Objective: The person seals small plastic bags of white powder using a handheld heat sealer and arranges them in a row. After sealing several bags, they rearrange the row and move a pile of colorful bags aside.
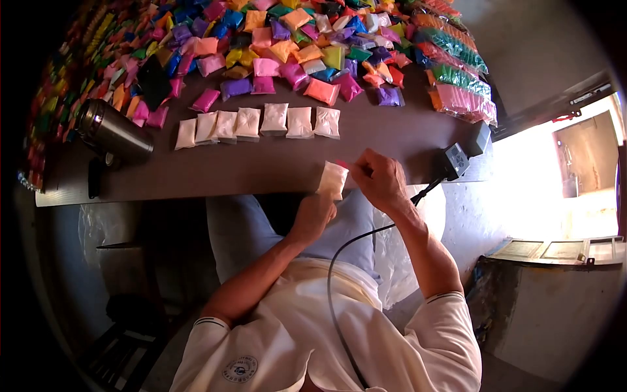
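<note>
Near the table's front edge, my left hand (315,214) is closed on the lower end of a small clear packet of pale cream filling (333,181). My right hand (381,179) is beside the packet's upper right corner, its fingers curled together. A small red bit (341,164) shows at that corner, close to the right fingertips; whether these fingers grip it cannot be made out. Beyond my hands, a row of several similar pale packets (300,123) lies on the dark table (235,166).
A large heap of colourful packets (281,49) covers the table's far side. Strips of stacked packets (457,72) lie at the right. A steel flask (116,129) lies at the left. A small black box (455,161) with a cable (336,258) is at the right edge.
</note>
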`<state>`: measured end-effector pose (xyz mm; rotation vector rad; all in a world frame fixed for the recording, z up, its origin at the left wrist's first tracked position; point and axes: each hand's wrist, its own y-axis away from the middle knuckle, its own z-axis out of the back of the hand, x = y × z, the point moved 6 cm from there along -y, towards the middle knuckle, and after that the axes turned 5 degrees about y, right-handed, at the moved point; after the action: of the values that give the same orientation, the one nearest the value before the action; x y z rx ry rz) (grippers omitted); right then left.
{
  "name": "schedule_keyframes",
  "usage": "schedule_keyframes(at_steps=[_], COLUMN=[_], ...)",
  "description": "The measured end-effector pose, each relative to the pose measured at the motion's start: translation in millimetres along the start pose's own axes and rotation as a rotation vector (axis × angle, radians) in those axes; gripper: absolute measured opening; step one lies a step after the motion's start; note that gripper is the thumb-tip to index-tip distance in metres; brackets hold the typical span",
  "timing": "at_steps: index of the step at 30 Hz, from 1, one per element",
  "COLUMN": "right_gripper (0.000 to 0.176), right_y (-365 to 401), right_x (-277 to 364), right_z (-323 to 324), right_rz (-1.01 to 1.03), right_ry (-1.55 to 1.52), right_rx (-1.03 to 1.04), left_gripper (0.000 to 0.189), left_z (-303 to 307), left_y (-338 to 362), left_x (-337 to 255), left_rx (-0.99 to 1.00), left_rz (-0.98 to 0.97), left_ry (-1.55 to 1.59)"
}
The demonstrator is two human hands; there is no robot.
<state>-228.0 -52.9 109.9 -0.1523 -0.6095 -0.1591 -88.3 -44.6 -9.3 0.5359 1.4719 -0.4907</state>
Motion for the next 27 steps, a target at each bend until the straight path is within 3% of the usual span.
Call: schedule_keyframes(at_steps=[2,5,8,10,14,16,19,20,22,25,27], right_gripper=[0.011,0.008,0.009,0.019,0.016,0.017,0.016,0.016,0.016,0.013,0.015], right_y=[-2.9,-3.5,-9.0,-9.1,-1.7,3.7,-1.0,-0.4,-6.1,5.2,16.7], right_x=[-2.3,-10.1,-4.6,7.1,24.9,20.7,8.7,3.7,12.0,27.4,21.6], right_z=[-6.7,-31.9,-17.8,-1.6,-2.7,-31.7,-28.6,-27.8,-5.2,13.7,-5.7], right_rz=[0.019,0.12,0.099,0.167,0.086,0.33,0.257,0.259,0.211,0.112,0.258], right_ry=[0.02,0.147,0.146,0.061,0.025,0.226,0.13,0.1,0.047,-0.043,0.165], right_rx=[-0.023,-0.041,0.067,-0.065,-0.034,-0.137,0.034,-0.012,-0.065,-0.115,-0.167], left_gripper=[0.02,0.015,0.015,0.061,0.063,0.064,0.065,0.065,0.006,0.003,0.002], left_z=[-1.5,-1.5,-1.2,-1.8,0.0,-2.1,-0.1,-1.0,0.0,-1.0,-1.5], left_y=[-2.2,-1.1,-4.8,-2.0,-5.7,-4.4,-1.3,7.3,0.2,-2.6,-4.1], left_x=[-5.6,-5.8,-3.3,-4.6,6.4,-3.3,-8.3,-5.4,-7.8,0.3,2.5], left_rx=[0.005,-0.036,-0.04,-0.06,-0.123,-0.09,-0.072,-0.058,-0.018,-0.078,-0.025], left_rz=[-0.047,0.033,0.023,-0.122,-0.073,-0.03,-0.046,-0.028,-0.105,-0.119,-0.076], left_ry=[-0.124,0.073,-0.053,0.063,0.012,0.1,-0.022,-0.02,-0.034,-0.304,-0.205])
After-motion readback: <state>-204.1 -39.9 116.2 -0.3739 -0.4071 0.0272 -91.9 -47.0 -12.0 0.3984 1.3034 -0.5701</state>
